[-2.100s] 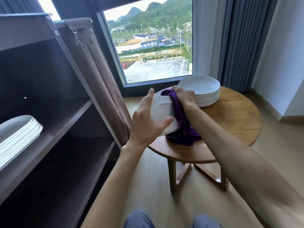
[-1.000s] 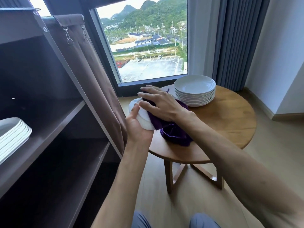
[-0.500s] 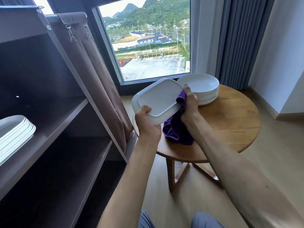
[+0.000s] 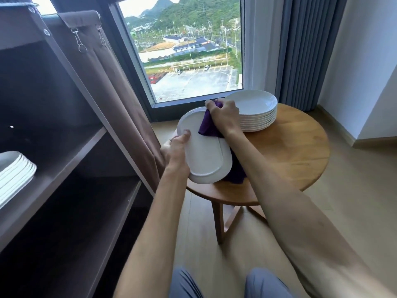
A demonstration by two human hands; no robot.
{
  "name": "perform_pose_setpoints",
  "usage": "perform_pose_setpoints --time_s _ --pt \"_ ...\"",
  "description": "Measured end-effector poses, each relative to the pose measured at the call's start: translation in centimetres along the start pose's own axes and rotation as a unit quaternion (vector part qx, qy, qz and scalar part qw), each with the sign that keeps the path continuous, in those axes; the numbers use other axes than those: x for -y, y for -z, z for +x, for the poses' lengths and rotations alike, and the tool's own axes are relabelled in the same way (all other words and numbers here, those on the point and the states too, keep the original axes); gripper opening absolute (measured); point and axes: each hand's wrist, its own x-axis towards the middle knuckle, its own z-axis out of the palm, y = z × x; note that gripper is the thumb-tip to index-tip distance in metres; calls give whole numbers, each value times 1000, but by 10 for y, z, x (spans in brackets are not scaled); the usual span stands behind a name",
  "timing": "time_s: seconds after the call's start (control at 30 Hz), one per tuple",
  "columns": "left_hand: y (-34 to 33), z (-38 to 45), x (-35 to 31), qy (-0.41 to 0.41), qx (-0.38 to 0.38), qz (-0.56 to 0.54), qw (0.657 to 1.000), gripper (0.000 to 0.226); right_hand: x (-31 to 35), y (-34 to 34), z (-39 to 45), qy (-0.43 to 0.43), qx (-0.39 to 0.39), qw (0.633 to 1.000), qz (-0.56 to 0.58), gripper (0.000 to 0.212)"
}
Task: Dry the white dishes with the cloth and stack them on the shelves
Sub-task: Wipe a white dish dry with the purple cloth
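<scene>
- The dish (image 4: 204, 151) is white, oblong with rounded corners and a raised rim, tilted over the near-left edge of the round wooden worktop (image 4: 296, 151).
- The left hand (image 4: 177, 149) has its grip clamped on the dish's left rim.
- The right hand (image 4: 223, 117) has its grip bunched tight on a purple cloth (image 4: 207, 126), pressed to the dish's far end.
- A stack of round white plates (image 4: 255, 112) stands at the worktop's far edge.

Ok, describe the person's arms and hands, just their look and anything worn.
Both forearms are bare to where the frame cuts them off: no sleeves, gloves or watch visible. The left hand and right hand show no rings that I can make out. Grey-blue trousers cover the knees at the bottom edge.
</scene>
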Motion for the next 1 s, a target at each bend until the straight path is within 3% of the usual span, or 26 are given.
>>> perform_pose_setpoints --time_s 0.13,0.23,0.3,0.37,0.43,0.5,0.57,0.67,0.8,0.87,0.93,1.0 --pt "-19 -3 4 2 -135 -95 986 33 -6 -4 -10 43 51 989 -132 47" --pt "-23 -8 -3 -10 -179 -139 974 35 -14 -2 -18 38 43 983 -172 53" --pt "-28 -11 -6 -4 -190 -172 967 41 -20 -2 -28 5 5 996 -85 47" --pt "-36 -20 -8 19 -193 -192 962 42 -23 -10 -45 -43 -83 989 115 39" --pt "-43 -23 -1 40 -185 -186 964 35 -25 -15 -60 -42 -169 951 256 35" --pt "-43 -29 3 56 -165 -152 973 28 -24 -14 -69 -3 -184 944 274 36" --pt "-36 -26 6 50 -156 -65 984 32 -24 -4 -68 47 -154 965 207 43" --pt "-16 -17 2 44 -78 88 992 79 -25 15 -61 155 -121 978 66 36" --pt "-22 -34 -20 174 137 -20 975 78 -21 11 -70 311 -32 941 -127 27" --pt "-27 -38 -20 171 124 -33 977 57 -25 4 -76 342 -29 928 -144 34" --pt "-25 -41 -17 183 90 -59 977 28 -32 3 -79 342 -31 935 -93 44" --pt "-16 -42 -12 206 54 -132 968 43 -37 5 -79 311 -49 949 -24 47"
